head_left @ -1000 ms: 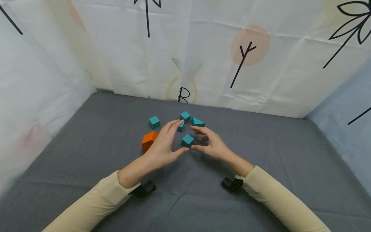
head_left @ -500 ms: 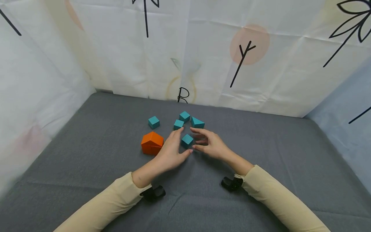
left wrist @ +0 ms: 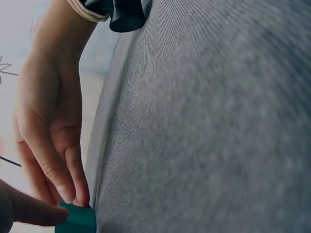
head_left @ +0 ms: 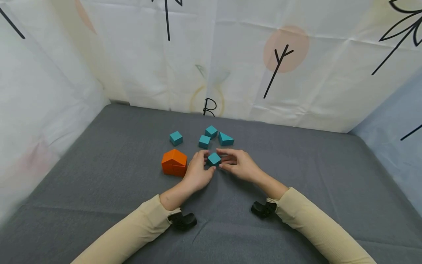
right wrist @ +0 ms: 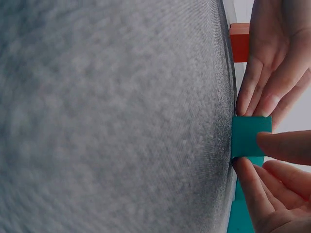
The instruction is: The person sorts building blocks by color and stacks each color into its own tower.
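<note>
Between both hands on the grey cloth is a teal cube (head_left: 214,159). My left hand (head_left: 199,172) holds it from the left, its thumb at the near side and its fingers at the far side. From the right, my right hand (head_left: 242,163) grips the same cube with curved fingers. In the right wrist view the right thumb (right wrist: 286,146) lies over one face of the cube (right wrist: 248,136), while the left fingertips touch its opposite edge. The left wrist view shows only part of the cube (left wrist: 80,221) at the bottom edge.
Behind the hands lie two teal cubes (head_left: 204,141) and a teal triangular block (head_left: 226,139). Another teal cube (head_left: 176,138) sits farther left. An orange faceted block shape with seams (head_left: 174,162) stands beside the left hand. A printed white cloth (head_left: 237,73) hangs behind the table.
My left hand has come right and nearer to the body, and its fingers have closed in on the cube. The orange shape and a teal cube are uncovered. My right hand has barely moved.
</note>
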The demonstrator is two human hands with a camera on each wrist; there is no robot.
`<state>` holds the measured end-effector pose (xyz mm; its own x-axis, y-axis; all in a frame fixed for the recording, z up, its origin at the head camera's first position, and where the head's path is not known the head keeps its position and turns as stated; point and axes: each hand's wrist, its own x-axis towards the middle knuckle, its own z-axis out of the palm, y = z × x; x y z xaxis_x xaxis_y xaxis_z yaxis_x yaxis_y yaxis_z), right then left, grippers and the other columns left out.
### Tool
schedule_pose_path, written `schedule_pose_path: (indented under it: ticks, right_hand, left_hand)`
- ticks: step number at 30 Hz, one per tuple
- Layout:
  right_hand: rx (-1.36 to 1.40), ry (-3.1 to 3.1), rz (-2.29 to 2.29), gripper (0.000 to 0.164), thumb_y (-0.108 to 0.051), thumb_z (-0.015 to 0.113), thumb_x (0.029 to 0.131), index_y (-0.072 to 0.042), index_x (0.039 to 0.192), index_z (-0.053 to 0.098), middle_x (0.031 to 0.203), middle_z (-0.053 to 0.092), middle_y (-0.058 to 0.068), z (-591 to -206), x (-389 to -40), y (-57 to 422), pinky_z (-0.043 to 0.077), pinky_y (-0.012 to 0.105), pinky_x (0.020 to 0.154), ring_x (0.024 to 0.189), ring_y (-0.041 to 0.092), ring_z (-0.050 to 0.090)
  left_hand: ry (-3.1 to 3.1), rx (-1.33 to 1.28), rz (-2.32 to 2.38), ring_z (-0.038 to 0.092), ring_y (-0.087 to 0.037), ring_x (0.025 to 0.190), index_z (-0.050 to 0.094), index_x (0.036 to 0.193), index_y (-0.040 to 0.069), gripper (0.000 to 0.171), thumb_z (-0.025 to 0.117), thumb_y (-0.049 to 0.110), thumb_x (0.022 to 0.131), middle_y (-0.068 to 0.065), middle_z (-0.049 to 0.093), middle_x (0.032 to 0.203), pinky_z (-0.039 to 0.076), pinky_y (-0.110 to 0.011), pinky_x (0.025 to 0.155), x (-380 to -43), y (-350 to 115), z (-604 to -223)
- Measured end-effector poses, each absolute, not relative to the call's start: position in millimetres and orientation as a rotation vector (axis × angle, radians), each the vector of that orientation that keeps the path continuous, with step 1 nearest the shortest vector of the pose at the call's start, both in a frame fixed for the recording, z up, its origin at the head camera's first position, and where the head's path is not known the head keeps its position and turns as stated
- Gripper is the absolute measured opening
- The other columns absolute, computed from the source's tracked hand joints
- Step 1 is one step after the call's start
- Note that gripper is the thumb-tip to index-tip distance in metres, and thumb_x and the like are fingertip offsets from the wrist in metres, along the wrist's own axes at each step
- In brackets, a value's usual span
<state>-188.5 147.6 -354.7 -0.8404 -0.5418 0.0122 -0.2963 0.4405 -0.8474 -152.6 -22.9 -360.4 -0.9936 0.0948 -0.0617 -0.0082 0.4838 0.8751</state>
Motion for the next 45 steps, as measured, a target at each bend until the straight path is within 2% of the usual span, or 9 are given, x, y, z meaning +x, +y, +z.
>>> schedule_pose_path:
  ticks: [5, 10, 23, 45]
  right_hand:
    - [-0.695, 2.489, -1.321, 0.043, -0.002, 0.064, 0.090, 0.003, 0.132, 0.055, 0.128, 0.059, 0.022, -356, -186, 149, 0.057, 0.031, 0.084, 0.106, 0.032, 0.065]
    - [-0.659, 2.539, -1.284, 0.041, -0.004, 0.067, 0.089, 0.000, 0.128, 0.060, 0.118, 0.065, 0.020, -357, -185, 149, 0.058, 0.031, 0.082, 0.100, 0.029, 0.068]
    - [-0.583, 2.554, -1.323, 0.040, -0.004, 0.068, 0.088, -0.001, 0.127, 0.061, 0.115, 0.067, 0.019, -351, -177, 160, 0.058, 0.029, 0.079, 0.099, 0.028, 0.068]
    - [-0.392, 2.629, -1.333, 0.040, -0.004, 0.068, 0.088, 0.001, 0.127, 0.060, 0.114, 0.066, 0.021, -350, -161, 201, 0.058, 0.029, 0.077, 0.098, 0.030, 0.068]
  left_hand:
    - [2.622, 0.064, 1.580, 0.052, -0.033, 0.118, 0.052, 0.126, -0.001, 0.036, 0.061, 0.001, 0.091, -0.019, 0.050, 0.127, 0.045, -0.043, 0.103, -153, -19, -364]
    - [2.622, 0.059, 1.577, 0.053, -0.033, 0.117, 0.054, 0.124, 0.000, 0.035, 0.062, 0.000, 0.090, -0.018, 0.051, 0.128, 0.046, -0.043, 0.102, -152, -17, -364]
    - [2.608, 0.118, 1.573, 0.055, -0.035, 0.120, 0.057, 0.123, 0.001, 0.033, 0.062, -0.002, 0.090, -0.018, 0.052, 0.129, 0.048, -0.043, 0.100, -156, -9, -363]
    - [2.536, 0.279, 1.543, 0.054, -0.035, 0.120, 0.059, 0.122, 0.001, 0.033, 0.062, -0.002, 0.090, -0.018, 0.054, 0.126, 0.048, -0.043, 0.099, -162, 31, -360]
